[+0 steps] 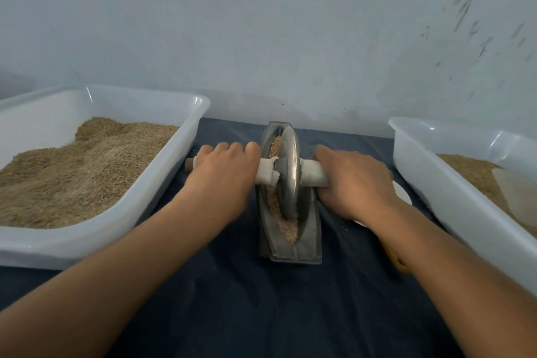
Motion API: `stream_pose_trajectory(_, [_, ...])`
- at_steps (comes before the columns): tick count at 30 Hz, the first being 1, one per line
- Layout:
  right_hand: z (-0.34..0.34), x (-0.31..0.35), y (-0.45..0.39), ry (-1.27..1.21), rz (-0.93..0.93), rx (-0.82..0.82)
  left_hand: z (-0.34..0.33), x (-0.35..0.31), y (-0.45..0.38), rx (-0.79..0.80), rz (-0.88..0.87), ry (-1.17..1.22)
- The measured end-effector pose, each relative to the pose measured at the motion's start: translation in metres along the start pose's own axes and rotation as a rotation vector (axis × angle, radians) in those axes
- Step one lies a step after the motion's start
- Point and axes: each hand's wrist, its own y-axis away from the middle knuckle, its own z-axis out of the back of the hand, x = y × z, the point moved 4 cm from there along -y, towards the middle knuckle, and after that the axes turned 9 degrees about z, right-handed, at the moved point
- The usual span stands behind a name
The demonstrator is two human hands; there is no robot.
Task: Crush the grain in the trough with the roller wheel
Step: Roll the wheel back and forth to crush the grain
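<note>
A dull grey metal roller wheel point(288, 174) sits in a matt metal trough point(290, 250) of coarse tan grain point(286, 227). Glossy white plastic tubs point(162, 160) flank it on dark matt cloth point(261, 314).

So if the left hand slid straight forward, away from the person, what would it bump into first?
Probably nothing on the cloth. The left hand grips the roller handle beside the trough, and ahead only dark cloth shows, then the wall. The white tub lies just to its left; depth is hard to judge.
</note>
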Motion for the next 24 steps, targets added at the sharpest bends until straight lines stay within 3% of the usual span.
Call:
stream_pose_trajectory(12, [-0.030,-0.030,-0.053,-0.096,-0.044,0.160,-0.014,0.000,-0.058,0.015,0.026,0.000])
stream_pose_trajectory(24, [-0.035,-0.045,-0.086,-0.252,-0.028,0.340,-0.024,-0.001,-0.084,-0.113,0.048,0.004])
